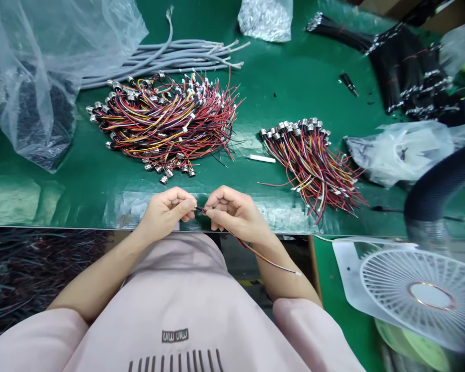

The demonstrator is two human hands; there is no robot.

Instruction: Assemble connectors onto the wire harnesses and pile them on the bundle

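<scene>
Just above the front edge of the green bench, my left hand (169,211) pinches the connector end of a wire harness, its metal part mostly hidden by the fingers. My right hand (234,213) grips the same wire harness (266,254) close by, at its black and red wires. From under that hand the thin coloured wires trail down to the right over my forearm and end in a small white plug. Beyond my hands lies a large heap of similar wire harnesses (166,121) with silvery round connectors. A smaller bunch of harnesses (313,160) lies to the right.
Grey cables (151,59) and a clear plastic bag (42,93) lie at the back left. A white pen-like stick (262,158) is between the heaps. Black cable bundles (406,72), a black hose (434,191) and a white fan (414,294) occupy the right side.
</scene>
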